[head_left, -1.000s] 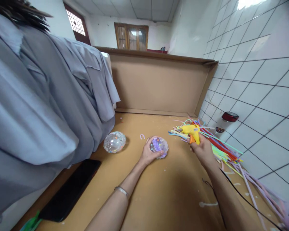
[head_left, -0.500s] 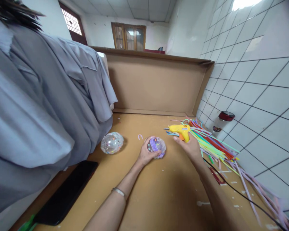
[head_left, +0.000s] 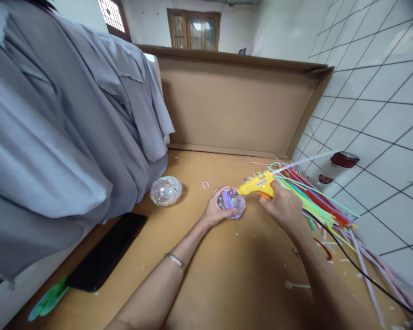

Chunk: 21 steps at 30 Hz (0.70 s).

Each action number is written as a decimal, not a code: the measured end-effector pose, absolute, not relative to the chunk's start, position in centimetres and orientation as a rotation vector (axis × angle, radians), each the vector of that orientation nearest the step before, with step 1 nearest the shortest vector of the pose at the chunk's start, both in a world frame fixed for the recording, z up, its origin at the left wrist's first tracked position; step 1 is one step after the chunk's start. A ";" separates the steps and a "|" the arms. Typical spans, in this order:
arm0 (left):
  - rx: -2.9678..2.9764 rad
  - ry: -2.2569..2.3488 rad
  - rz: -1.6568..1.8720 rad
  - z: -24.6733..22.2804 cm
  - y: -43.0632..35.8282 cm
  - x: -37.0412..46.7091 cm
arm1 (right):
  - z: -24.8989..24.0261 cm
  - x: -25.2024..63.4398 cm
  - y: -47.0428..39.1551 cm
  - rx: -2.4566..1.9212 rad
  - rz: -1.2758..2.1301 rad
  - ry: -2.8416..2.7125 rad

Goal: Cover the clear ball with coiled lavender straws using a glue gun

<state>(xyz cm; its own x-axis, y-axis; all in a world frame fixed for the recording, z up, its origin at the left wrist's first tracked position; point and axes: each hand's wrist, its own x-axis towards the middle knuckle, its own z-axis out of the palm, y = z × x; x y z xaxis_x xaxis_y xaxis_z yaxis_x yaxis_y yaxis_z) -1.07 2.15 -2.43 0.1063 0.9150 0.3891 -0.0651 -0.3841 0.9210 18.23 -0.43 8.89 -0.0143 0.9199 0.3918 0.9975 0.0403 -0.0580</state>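
The small clear ball [head_left: 231, 203] with purple strips and coloured dots inside lies on the brown table [head_left: 227, 275], in the middle of it. The left hand [head_left: 216, 211] is closed around its near left side, with the fingers curled on it. The yellow glue gun [head_left: 258, 186] comes from the right, and its tip touches the top right of the ball. The right hand [head_left: 282, 206] is wrapped firmly around the handle of the gun; a black cable [head_left: 351, 263] runs back from it along the forearm. Just behind and to the right of this hand lies a pile of coloured straws [head_left: 316, 206]. To the left of the held ball, well apart, rests a second clear ball [head_left: 165, 190]. Between the two balls lies a small pink curved piece [head_left: 205, 184]. Further left a black phone [head_left: 106, 256] lies near the table edge, under a grey shirt [head_left: 55, 128].
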 end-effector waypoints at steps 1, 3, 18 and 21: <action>1.520 0.867 1.419 -2.4 2.1 -1.1 | 8.8 18.2 -0.5 -1.942 -0.345 -2.016; 1.542 0.866 1.405 -2.3 2.0 -1.1 | 8.6 18.3 -0.6 -1.940 -0.356 -2.027; 1.559 0.892 1.319 -1.7 1.2 -1.0 | 8.3 18.8 -0.6 -1.867 -0.407 -2.057; 1.565 0.882 1.326 -1.7 1.2 -1.0 | 8.3 18.8 -0.6 -1.879 -0.398 -2.063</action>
<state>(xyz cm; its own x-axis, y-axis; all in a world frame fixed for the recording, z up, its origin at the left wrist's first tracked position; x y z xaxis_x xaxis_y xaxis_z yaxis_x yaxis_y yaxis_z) -0.97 1.16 -1.66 0.1783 0.9156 0.3603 -0.0213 -0.3625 0.9318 18.79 -0.64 8.29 -0.0825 0.9058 0.4155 0.9954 0.0954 -0.0102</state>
